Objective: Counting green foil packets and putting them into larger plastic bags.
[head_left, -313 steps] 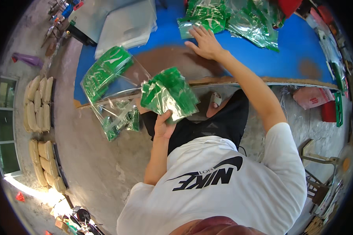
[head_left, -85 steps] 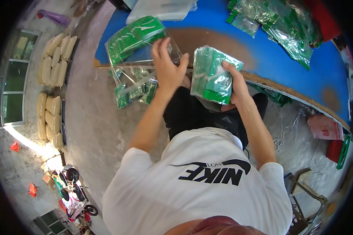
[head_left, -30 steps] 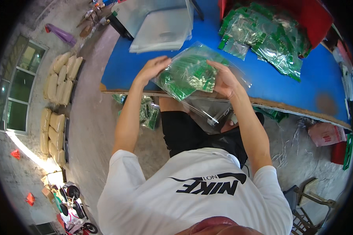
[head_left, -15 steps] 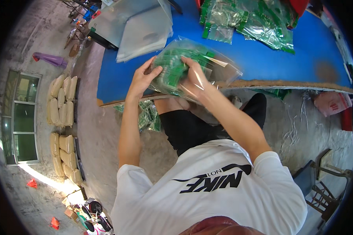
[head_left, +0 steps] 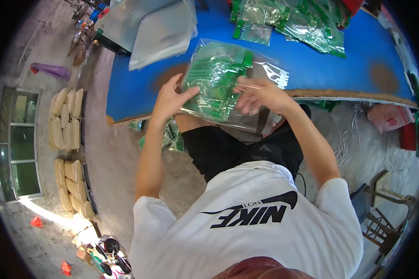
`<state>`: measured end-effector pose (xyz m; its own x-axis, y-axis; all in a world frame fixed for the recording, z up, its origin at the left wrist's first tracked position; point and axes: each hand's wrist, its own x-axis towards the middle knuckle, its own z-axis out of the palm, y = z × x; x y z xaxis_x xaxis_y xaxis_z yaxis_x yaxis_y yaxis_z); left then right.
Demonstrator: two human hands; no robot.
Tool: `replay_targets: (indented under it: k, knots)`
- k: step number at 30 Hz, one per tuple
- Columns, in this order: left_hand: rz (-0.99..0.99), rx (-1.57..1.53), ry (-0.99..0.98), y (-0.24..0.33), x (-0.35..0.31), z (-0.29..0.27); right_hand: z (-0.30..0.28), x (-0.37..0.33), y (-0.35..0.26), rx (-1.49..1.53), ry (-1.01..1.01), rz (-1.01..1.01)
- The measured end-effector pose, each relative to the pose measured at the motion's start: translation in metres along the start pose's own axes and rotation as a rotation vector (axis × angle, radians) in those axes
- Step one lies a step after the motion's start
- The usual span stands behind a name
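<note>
A clear plastic bag (head_left: 214,69) filled with green-edged packets lies at the near edge of the blue table, partly overhanging it. On its left side my left hand (head_left: 172,97) grips the bag, thumb on top and fingers around the edge. My right hand (head_left: 264,95) is at the bag's right side, over the loose clear film. Its fingers are curled against the film and slightly blurred; part of their grip is hidden.
Flat clear bags (head_left: 165,35) are stacked at the table's far left. Several green-edged packets (head_left: 312,30) lie in a heap at the far right of the blue table (head_left: 363,65). More packets (head_left: 172,137) are below the near edge. A pink bag (head_left: 388,116) stands lower right.
My right hand has moved right, from on top of the packets to the bag's right side. The bag now lies flatter, and my left hand still holds its left edge.
</note>
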<state>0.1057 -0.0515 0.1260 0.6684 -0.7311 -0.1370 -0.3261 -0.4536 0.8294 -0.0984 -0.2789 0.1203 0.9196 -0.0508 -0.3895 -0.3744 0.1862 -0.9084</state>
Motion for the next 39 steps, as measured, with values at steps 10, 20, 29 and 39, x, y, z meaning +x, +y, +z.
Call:
replay_targets:
  k: [10, 20, 29, 39]
  knots:
    - [-0.029, -0.53, -0.281, 0.002, 0.061, 0.011, -0.005, 0.092, 0.018, -0.724, 0.78, -0.395]
    - [0.093, -0.52, -0.215, -0.008, 0.058, 0.021, -0.015, 0.105, 0.017, -0.448, 0.911, -0.529]
    - [0.089, -0.537, -0.113, -0.031, 0.054, 0.008, -0.06, 0.077, 0.047, -0.95, 0.674, -0.443]
    - [0.039, -0.413, -0.245, 0.003, 0.032, 0.006, -0.017, 0.054, 0.034, 0.038, 0.62, -0.29]
